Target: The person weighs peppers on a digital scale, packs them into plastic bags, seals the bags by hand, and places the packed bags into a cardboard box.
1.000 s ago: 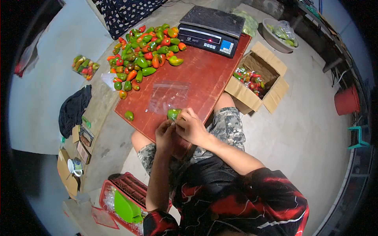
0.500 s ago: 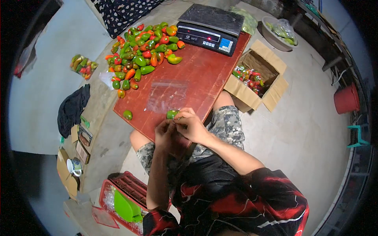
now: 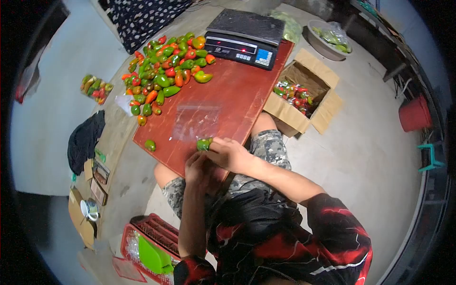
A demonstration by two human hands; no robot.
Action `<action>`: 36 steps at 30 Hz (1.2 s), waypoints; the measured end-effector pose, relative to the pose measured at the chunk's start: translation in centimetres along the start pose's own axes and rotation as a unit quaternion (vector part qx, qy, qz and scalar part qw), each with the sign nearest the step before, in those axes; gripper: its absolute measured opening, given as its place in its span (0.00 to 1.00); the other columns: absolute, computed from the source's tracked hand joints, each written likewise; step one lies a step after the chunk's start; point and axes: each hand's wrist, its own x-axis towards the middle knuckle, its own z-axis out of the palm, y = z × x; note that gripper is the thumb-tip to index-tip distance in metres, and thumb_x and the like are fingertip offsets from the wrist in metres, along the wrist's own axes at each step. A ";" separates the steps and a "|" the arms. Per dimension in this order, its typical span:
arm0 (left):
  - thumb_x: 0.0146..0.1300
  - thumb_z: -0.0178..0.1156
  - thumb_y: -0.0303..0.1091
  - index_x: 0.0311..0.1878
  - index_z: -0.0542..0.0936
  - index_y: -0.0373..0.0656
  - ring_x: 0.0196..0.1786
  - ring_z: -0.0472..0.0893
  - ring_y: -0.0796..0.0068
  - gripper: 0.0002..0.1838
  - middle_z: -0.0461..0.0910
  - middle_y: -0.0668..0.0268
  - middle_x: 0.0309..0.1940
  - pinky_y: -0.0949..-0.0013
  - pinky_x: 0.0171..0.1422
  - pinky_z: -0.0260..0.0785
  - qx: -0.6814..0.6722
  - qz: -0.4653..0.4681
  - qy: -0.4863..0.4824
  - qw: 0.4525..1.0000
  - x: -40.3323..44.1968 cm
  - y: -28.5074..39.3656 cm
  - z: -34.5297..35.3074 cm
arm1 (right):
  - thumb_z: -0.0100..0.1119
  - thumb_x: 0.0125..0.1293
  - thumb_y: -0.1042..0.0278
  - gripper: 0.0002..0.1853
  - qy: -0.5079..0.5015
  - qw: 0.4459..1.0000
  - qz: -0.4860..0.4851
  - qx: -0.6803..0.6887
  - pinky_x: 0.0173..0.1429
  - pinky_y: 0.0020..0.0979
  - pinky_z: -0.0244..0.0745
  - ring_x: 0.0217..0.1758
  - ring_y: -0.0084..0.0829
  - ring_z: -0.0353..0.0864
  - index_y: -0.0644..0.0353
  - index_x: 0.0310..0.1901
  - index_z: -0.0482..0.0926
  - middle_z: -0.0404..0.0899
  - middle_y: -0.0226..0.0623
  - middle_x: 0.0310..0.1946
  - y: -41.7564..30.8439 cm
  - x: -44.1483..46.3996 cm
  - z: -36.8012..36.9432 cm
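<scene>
A green pepper (image 3: 204, 144) is at the fingertips of my right hand (image 3: 232, 155), over the near part of the red-brown table (image 3: 232, 104). My right hand's fingers are bent and closed against it. My left hand (image 3: 196, 165) is just below, its fingers pinched together close to the pepper; what they grip is too dark to make out. A clear plastic bag (image 3: 195, 121) lies flat beyond my hands. One loose green pepper (image 3: 150, 145) sits near the left corner. Farther back, a heap of green, red and orange peppers (image 3: 163, 80) covers the table's left side.
A digital scale (image 3: 243, 40) stands at the table's far end. On the floor to the right is an open cardboard box (image 3: 288, 114) with bagged peppers, and behind it a basin (image 3: 319, 46). A red basket (image 3: 127, 236) with a green scoop (image 3: 154, 256) stands at lower left.
The view has shifted slightly. The pepper at my fingertips has turned and moved a little nearer to me. Both hands stay close together beside it.
</scene>
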 end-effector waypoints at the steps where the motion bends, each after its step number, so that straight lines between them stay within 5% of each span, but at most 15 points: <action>1: 0.73 0.53 0.28 0.46 0.78 0.34 0.43 0.82 0.65 0.08 0.81 0.60 0.39 0.63 0.49 0.76 -0.029 0.012 0.004 1.000 0.2 -0.3 0.4 | 0.59 0.59 0.69 0.09 0.005 1.000 0.005 -0.008 0.45 0.34 0.78 0.46 0.38 0.77 0.57 0.42 0.80 0.75 0.34 0.37 0.1 0.1 -0.2; 6: 0.72 0.52 0.26 0.49 0.76 0.32 0.44 0.82 0.67 0.09 0.81 0.60 0.41 0.65 0.50 0.76 -0.047 -0.018 0.030 0.998 -0.4 0.0 1.7 | 0.56 0.58 0.65 0.09 -0.054 0.976 -0.103 -0.186 0.36 0.29 0.79 0.45 0.29 0.78 0.54 0.40 0.80 0.76 0.29 0.35 0.9 0.6 0.7; 8: 0.72 0.52 0.26 0.50 0.77 0.32 0.46 0.80 0.71 0.09 0.80 0.62 0.42 0.68 0.51 0.74 0.184 0.105 0.024 0.977 -0.1 0.3 0.9 | 0.56 0.60 0.65 0.07 -0.069 0.976 -0.103 -0.181 0.33 0.31 0.80 0.40 0.31 0.80 0.54 0.38 0.79 0.76 0.29 0.34 0.9 0.8 0.3; 11: 0.72 0.54 0.27 0.49 0.78 0.32 0.45 0.79 0.76 0.09 0.80 0.65 0.43 0.72 0.52 0.72 0.228 0.269 0.044 0.935 -0.2 -1.1 2.2 | 0.55 0.62 0.65 0.06 -0.104 0.977 -0.096 -0.161 0.31 0.34 0.80 0.36 0.32 0.84 0.55 0.37 0.78 0.79 0.32 0.31 0.9 1.6 -1.1; 15: 0.72 0.56 0.29 0.49 0.79 0.31 0.44 0.78 0.78 0.10 0.79 0.64 0.42 0.74 0.50 0.71 0.311 0.295 0.090 0.899 0.0 -1.3 2.2 | 0.55 0.62 0.65 0.06 -0.187 0.971 -0.044 -0.141 0.32 0.39 0.79 0.32 0.39 0.86 0.57 0.37 0.78 0.81 0.37 0.27 0.8 2.5 -3.2; 17: 0.71 0.57 0.27 0.52 0.78 0.31 0.43 0.77 0.75 0.11 0.78 0.64 0.42 0.73 0.48 0.70 0.492 0.298 0.091 0.813 -0.9 -0.3 2.9 | 0.57 0.61 0.65 0.07 -0.141 0.990 -0.024 -0.009 0.34 0.44 0.79 0.31 0.46 0.85 0.58 0.36 0.77 0.81 0.41 0.25 1.8 2.4 -3.0; 21: 0.70 0.57 0.26 0.54 0.77 0.32 0.44 0.77 0.71 0.12 0.76 0.62 0.45 0.69 0.50 0.69 0.553 0.396 0.066 0.730 -0.2 -0.7 2.3 | 0.58 0.60 0.65 0.08 -0.121 0.991 0.004 0.052 0.36 0.47 0.78 0.32 0.50 0.83 0.60 0.35 0.77 0.81 0.45 0.28 2.5 1.9 -2.6; 24: 0.73 0.55 0.35 0.61 0.74 0.35 0.52 0.77 0.65 0.18 0.76 0.59 0.52 0.63 0.57 0.69 0.535 0.393 0.165 0.729 0.2 -0.9 3.1 | 0.63 0.56 0.68 0.08 -0.027 0.994 0.017 0.101 0.35 0.42 0.79 0.30 0.48 0.84 0.61 0.35 0.78 0.81 0.44 0.27 1.7 2.4 -5.0; 25: 0.74 0.53 0.42 0.64 0.72 0.37 0.56 0.76 0.64 0.22 0.75 0.57 0.56 0.61 0.62 0.68 0.267 0.307 0.083 0.910 0.7 -1.0 3.4 | 0.65 0.55 0.71 0.08 0.021 0.987 0.022 0.156 0.35 0.38 0.79 0.29 0.42 0.84 0.61 0.36 0.79 0.81 0.43 0.25 1.6 2.5 -5.7; 26: 0.75 0.51 0.49 0.66 0.69 0.38 0.61 0.75 0.62 0.27 0.74 0.56 0.59 0.58 0.66 0.68 -0.033 0.186 -0.008 0.982 1.0 -1.0 3.6 | 0.67 0.53 0.74 0.09 0.068 0.975 0.027 0.208 0.34 0.34 0.79 0.27 0.37 0.85 0.61 0.37 0.80 0.80 0.42 0.24 1.6 2.4 -6.1; 29: 0.75 0.46 0.56 0.69 0.65 0.40 0.63 0.75 0.58 0.32 0.71 0.55 0.64 0.54 0.68 0.70 -0.164 0.036 -0.112 0.979 -1.7 0.9 8.1 | 0.68 0.53 0.78 0.08 0.157 0.956 0.101 0.225 0.32 0.27 0.78 0.25 0.25 0.83 0.62 0.36 0.81 0.80 0.35 0.21 1.6 1.5 -6.8; 30: 0.75 0.47 0.53 0.70 0.62 0.40 0.60 0.78 0.58 0.31 0.70 0.56 0.63 0.56 0.63 0.74 -0.135 0.045 -0.113 0.983 -1.4 1.2 8.7 | 0.68 0.58 0.76 0.11 0.107 0.919 0.234 0.298 0.42 0.25 0.78 0.36 0.20 0.83 0.61 0.42 0.80 0.84 0.33 0.31 1.9 0.5 -6.9; 31: 0.75 0.47 0.53 0.70 0.62 0.40 0.60 0.78 0.58 0.31 0.70 0.56 0.63 0.56 0.63 0.74 -0.133 0.045 -0.116 0.983 -0.6 1.1 8.9 | 0.68 0.58 0.76 0.11 0.109 0.920 0.233 0.297 0.42 0.25 0.78 0.36 0.20 0.83 0.61 0.42 0.80 0.84 0.33 0.31 2.6 -0.3 -6.5; 34: 0.75 0.51 0.50 0.73 0.55 0.40 0.57 0.79 0.61 0.34 0.72 0.58 0.60 0.59 0.60 0.75 0.029 0.114 -0.130 0.985 -0.2 0.6 13.4 | 0.65 0.65 0.73 0.27 0.170 0.752 0.248 0.587 0.59 0.27 0.75 0.59 0.24 0.75 0.59 0.65 0.66 0.72 0.36 0.61 5.2 -3.9 -5.9; 36: 0.74 0.52 0.47 0.74 0.53 0.39 0.57 0.78 0.62 0.34 0.71 0.58 0.62 0.60 0.60 0.75 0.076 0.133 -0.163 0.975 0.8 -0.9 14.4 | 0.62 0.67 0.68 0.31 0.191 0.605 0.244 0.733 0.60 0.34 0.77 0.60 0.30 0.76 0.59 0.69 0.61 0.71 0.39 0.61 5.1 -5.9 -6.3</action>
